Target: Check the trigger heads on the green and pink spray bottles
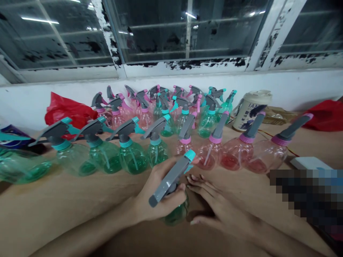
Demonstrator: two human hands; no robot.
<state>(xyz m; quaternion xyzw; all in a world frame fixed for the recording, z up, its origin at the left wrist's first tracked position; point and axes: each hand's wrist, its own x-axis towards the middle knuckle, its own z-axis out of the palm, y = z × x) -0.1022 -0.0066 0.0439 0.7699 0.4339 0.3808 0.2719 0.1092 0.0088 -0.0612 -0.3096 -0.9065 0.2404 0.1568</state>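
Note:
My left hand [157, 198] is wrapped round the neck of a green spray bottle [175, 213] with a grey trigger head [171, 176] and a teal nozzle tip. The bottle stands low at the table's near edge. My right hand [214, 205] lies flat beside the bottle on its right, fingers stretched out and close to its body. Just beyond the hands runs a row of green spray bottles [131, 155] on the left and pink spray bottles [235, 151] on the right.
Several more spray bottles [166, 103] crowd the back of the wooden table [66, 200] under a window. A red bag [66, 109] lies back left, a white lidded cup [250, 109] back right, a white box [309, 163] at the right.

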